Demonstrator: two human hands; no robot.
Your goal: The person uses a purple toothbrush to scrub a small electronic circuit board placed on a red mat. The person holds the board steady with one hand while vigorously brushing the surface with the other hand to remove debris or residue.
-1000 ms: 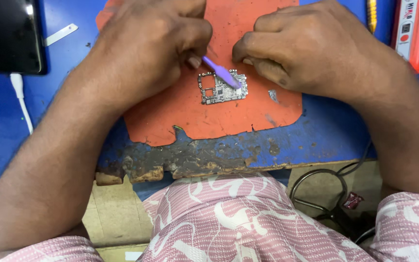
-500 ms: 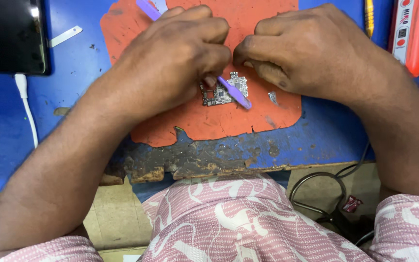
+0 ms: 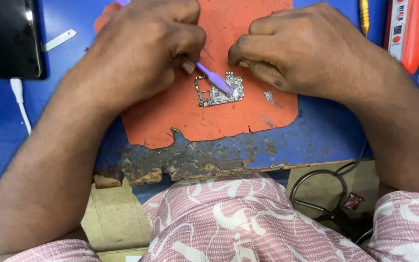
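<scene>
A small circuit board (image 3: 208,96) lies on an orange mat (image 3: 204,121) on the blue bench. My left hand (image 3: 146,43) grips a purple plastic pry tool (image 3: 214,77), whose flat tip rests on the board's upper middle. My right hand (image 3: 297,46) is curled with its fingers closed; the fingertips press down at the board's upper right corner. Whether it pinches anything there is hidden.
A black phone (image 3: 8,39) with a white cable (image 3: 20,102) lies at the far left, a thin metal strip (image 3: 60,40) beside it. A red tool case (image 3: 406,31) sits at the far right. The bench's front edge (image 3: 195,162) is worn and chipped. Black cables (image 3: 321,194) hang below.
The pry tool's tip pulled back up from the board's right edge to its upper middle, and my left hand shifted up and left. My right hand stayed put.
</scene>
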